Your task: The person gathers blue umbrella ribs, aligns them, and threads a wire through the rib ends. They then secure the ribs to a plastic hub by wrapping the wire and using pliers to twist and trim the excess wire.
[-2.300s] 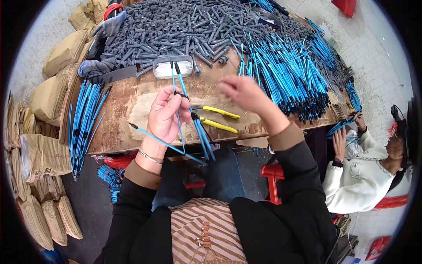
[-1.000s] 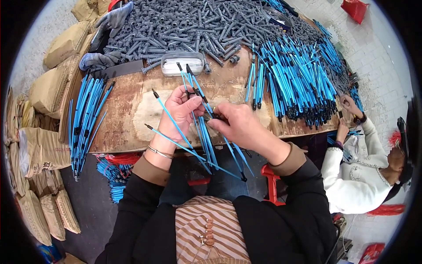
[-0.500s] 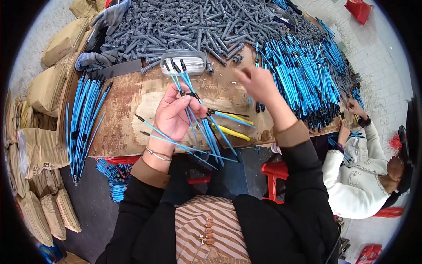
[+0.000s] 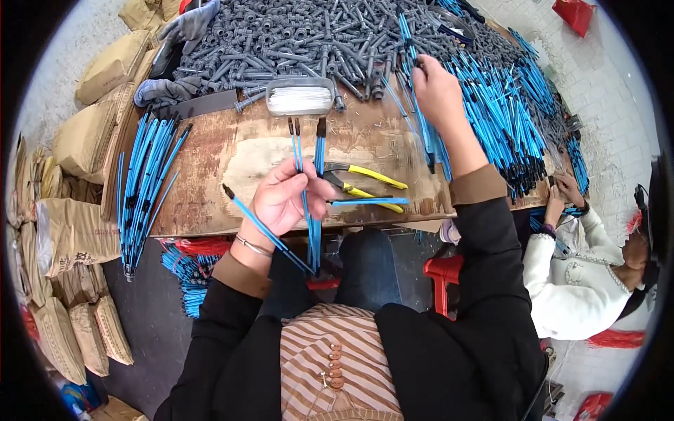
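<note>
My left hand (image 4: 286,198) is closed around several thin blue rods with black tips (image 4: 317,231), held over the table's front edge. Most of them stand close to upright; one slants from upper left to lower right across my wrist. At the far right of the bench, my right hand (image 4: 437,88) has its fingers closed on a black-jointed blue rod (image 4: 421,119) beside the large heap of blue rods (image 4: 491,116). A pair of pliers with yellow handles (image 4: 368,173) lies just right of my left hand, with another blue rod (image 4: 372,201) across one handle.
Grey plastic fittings (image 4: 295,42) are heaped along the back. A clear box of white sticks (image 4: 300,98) stands before them. A bundle of blue rods (image 4: 144,182) hangs over the left edge. Sacks (image 4: 91,147) line the left; a co-worker in white (image 4: 576,281) handles rods at right.
My right hand has moved up and right to the blue rods and taken hold there. The rods in my left hand have come closer together and more upright.
</note>
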`<state>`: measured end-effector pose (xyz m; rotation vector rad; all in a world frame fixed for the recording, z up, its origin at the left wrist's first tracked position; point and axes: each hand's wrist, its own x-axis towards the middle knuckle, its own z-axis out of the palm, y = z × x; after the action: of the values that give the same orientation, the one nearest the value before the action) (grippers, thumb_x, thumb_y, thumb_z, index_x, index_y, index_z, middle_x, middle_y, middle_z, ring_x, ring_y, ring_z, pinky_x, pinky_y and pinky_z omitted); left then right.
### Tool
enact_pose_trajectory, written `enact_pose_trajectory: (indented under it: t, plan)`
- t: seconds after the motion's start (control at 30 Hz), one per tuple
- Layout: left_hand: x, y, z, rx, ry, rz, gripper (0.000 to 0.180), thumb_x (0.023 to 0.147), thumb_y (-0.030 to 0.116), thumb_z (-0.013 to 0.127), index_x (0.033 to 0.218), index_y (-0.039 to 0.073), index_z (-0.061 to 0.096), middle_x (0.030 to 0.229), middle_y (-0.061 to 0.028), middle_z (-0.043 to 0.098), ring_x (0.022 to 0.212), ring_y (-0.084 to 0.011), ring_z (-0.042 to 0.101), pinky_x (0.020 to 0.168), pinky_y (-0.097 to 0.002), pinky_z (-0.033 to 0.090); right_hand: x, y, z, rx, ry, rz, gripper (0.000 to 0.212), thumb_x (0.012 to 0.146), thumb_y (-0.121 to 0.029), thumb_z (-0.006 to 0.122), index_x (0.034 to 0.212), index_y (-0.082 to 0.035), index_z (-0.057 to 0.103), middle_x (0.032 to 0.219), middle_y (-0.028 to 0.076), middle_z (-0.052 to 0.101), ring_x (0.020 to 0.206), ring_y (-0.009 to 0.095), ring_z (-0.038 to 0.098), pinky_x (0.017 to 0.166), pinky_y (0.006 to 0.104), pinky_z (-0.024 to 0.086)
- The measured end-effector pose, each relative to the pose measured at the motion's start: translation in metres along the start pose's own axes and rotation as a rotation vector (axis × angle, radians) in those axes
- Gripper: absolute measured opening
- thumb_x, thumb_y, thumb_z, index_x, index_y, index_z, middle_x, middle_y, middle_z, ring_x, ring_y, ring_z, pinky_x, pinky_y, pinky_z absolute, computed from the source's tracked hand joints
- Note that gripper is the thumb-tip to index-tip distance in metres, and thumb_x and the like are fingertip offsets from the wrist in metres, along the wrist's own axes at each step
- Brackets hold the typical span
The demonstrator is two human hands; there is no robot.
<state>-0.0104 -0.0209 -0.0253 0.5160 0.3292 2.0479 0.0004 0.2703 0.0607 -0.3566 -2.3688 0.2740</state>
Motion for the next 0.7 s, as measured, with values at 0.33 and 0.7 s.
enact_pose_trajectory:
  t: [0.33, 0.7]
  plan:
    - [0.007, 0.000, 0.009, -0.076, 0.294, 0.037, 0.019, 0.092, 0.012, 0.051, 0.109, 0.004, 0.053, 0.092, -0.0211, 0.065, 0.070, -0.0283, 0.065, 0.060, -0.0327, 0.053, -0.064, -0.088, -0.110, 1.213, -0.703, 0.336, 0.027, 0.090, -0.005, 0.051, 0.114, 0.006, 0.056, 0.073, 0.006, 0.061, 0.055, 0.010, 0.052, 0.049, 0.0175, 0.044]
    - [0.011, -0.007, 0.011, 0.018, 0.117, 0.190, 0.018, 0.093, 0.012, 0.049, 0.108, 0.004, 0.054, 0.073, -0.0104, 0.058, 0.057, -0.0220, 0.056, 0.054, -0.0301, 0.047, -0.045, -0.026, -0.007, -0.070, -0.597, 0.132, 0.026, 0.086, -0.024, 0.055, 0.087, 0.000, 0.066, 0.071, 0.011, 0.064, 0.059, 0.022, 0.059, 0.055, 0.0345, 0.048]
